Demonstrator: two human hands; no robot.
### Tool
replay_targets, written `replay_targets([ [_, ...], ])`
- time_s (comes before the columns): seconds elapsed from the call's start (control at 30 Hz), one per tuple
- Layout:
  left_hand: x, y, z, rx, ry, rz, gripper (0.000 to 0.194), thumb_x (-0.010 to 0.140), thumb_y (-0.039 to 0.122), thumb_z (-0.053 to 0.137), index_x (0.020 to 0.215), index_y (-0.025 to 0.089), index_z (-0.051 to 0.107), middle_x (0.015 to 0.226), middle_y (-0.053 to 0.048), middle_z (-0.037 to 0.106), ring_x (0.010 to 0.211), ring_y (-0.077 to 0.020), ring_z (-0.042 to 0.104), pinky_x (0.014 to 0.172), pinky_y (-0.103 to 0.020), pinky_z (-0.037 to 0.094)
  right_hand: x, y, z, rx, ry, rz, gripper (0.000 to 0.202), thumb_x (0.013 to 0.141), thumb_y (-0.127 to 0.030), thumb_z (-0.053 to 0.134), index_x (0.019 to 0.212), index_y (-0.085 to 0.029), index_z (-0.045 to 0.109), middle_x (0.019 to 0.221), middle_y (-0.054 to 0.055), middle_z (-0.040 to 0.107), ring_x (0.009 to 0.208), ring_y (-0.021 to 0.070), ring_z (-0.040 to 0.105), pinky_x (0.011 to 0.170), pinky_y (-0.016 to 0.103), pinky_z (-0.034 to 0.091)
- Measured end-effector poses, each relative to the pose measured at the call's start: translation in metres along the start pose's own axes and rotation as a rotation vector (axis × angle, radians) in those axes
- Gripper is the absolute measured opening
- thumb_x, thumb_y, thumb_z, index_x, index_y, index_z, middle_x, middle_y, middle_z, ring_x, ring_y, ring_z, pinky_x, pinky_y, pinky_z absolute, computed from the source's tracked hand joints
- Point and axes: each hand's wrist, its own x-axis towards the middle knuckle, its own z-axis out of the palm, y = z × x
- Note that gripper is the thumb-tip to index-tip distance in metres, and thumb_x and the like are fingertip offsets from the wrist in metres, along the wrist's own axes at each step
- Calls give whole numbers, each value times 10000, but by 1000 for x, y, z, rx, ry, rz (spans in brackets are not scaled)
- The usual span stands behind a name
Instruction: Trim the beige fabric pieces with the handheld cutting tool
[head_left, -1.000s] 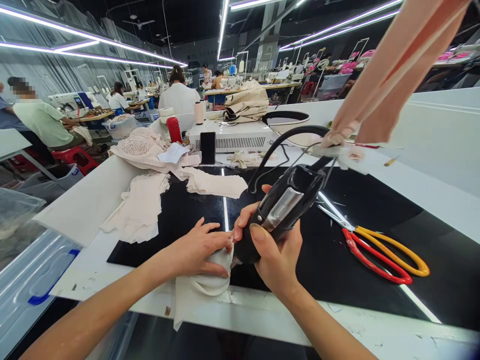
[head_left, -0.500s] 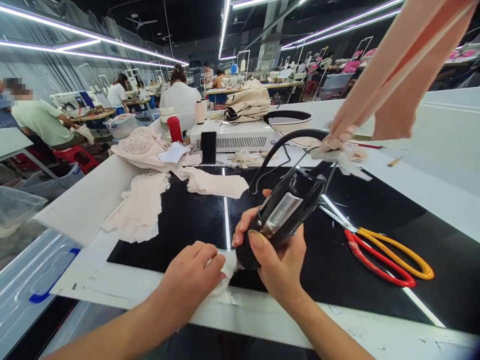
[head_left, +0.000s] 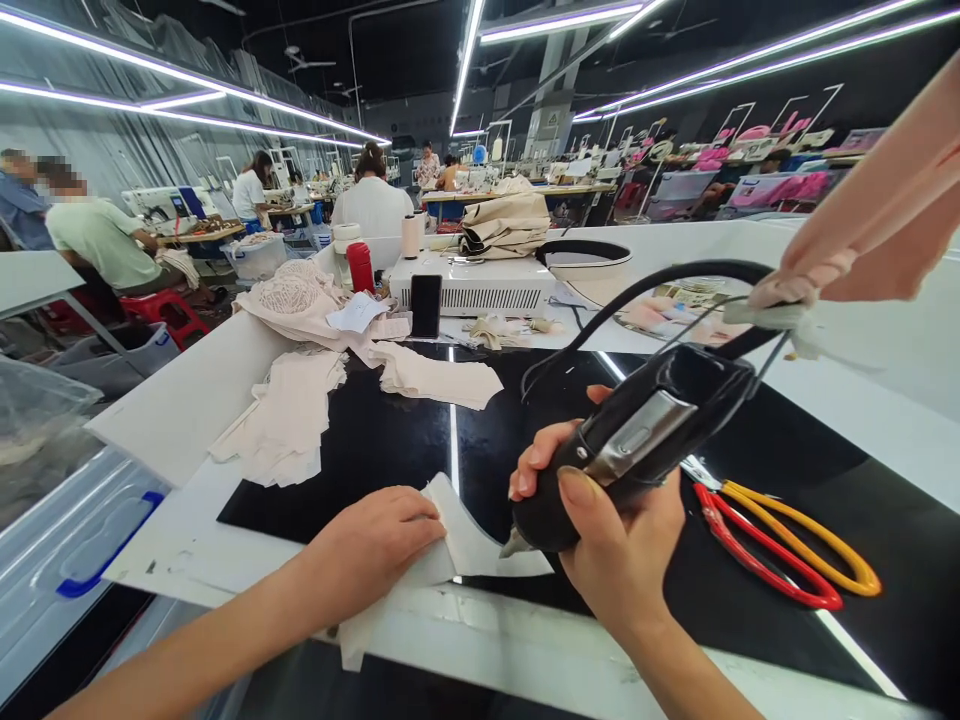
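My right hand (head_left: 622, 520) is wrapped round a black handheld power tool (head_left: 637, 430) with a silver plate on its side. Its pointed metal tip (head_left: 514, 545) is at a curved, cream fabric piece (head_left: 472, 530); whether it touches the cloth I cannot tell. Close to the table's front edge, my left hand (head_left: 394, 530) has its fingers closed together on the left part of this fabric, its thumb hidden. A knotted pink cloth strip (head_left: 862, 220) and a black cable (head_left: 652, 280) run up from the back of the tool.
Red-and-yellow-handled scissors (head_left: 787, 540) lie right of the tool on the black board (head_left: 750, 620). Stacked fabric pieces (head_left: 292, 420) and another cut piece (head_left: 442, 378) lie left. Behind stand a phone (head_left: 426, 305), a red bottle (head_left: 360, 267) and a white machine box (head_left: 465, 285). People sit further back.
My right hand and the tool have moved right, away from my left hand, and the strip has swung right with them. More of the fabric piece now shows between the hands.
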Motion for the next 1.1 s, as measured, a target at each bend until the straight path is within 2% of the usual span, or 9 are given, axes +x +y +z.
replay_targets([
  [0.2, 21, -8, 15, 63, 116, -87, 236, 1056, 43, 547, 1204, 145, 701, 1248, -109, 744, 1118, -212, 734, 999, -336, 643, 1, 5, -7, -28, 10, 3, 383, 900, -419, 868, 1195, -308, 649, 805, -52, 706, 563, 141, 661, 534, 290, 600],
  [0.33, 36, -13, 30, 95, 97, -93, 226, 1063, 50, 547, 1204, 150, 692, 1251, -98, 737, 1139, -215, 724, 1028, -370, 640, 1, 5, -9, -43, 11, 16, 419, 894, -430, 870, 1229, -312, 648, 804, -43, 706, 564, 157, 659, 527, 311, 597],
  [0.47, 38, -16, 40, 141, 60, -70, 177, 1060, 53, 554, 1098, 139, 704, 1192, -105, 732, 1107, -233, 714, 999, -398, 648, -2, 1, -11, -34, 14, 17, 478, 881, -422, 885, 1281, -331, 639, 797, -39, 714, 556, 161, 655, 522, 309, 592],
  [0.77, 29, -16, 34, 140, 44, -52, 180, 1077, 58, 547, 1086, 143, 705, 1124, -83, 721, 1037, -202, 719, 948, -338, 652, -3, -6, -15, -5, -4, 26, 490, 864, -420, 910, 1264, -326, 643, 779, -31, 716, 547, 162, 665, 500, 291, 598],
  [1.1, 16, -13, 25, 30, 62, -56, 172, 1082, 93, 565, 1152, 145, 713, 1248, -88, 742, 1153, -208, 735, 1036, -321, 638, -3, -10, -17, -25, -13, 41, 475, 861, -418, 906, 1253, -328, 654, 765, -12, 707, 525, 194, 651, 460, 343, 588],
])
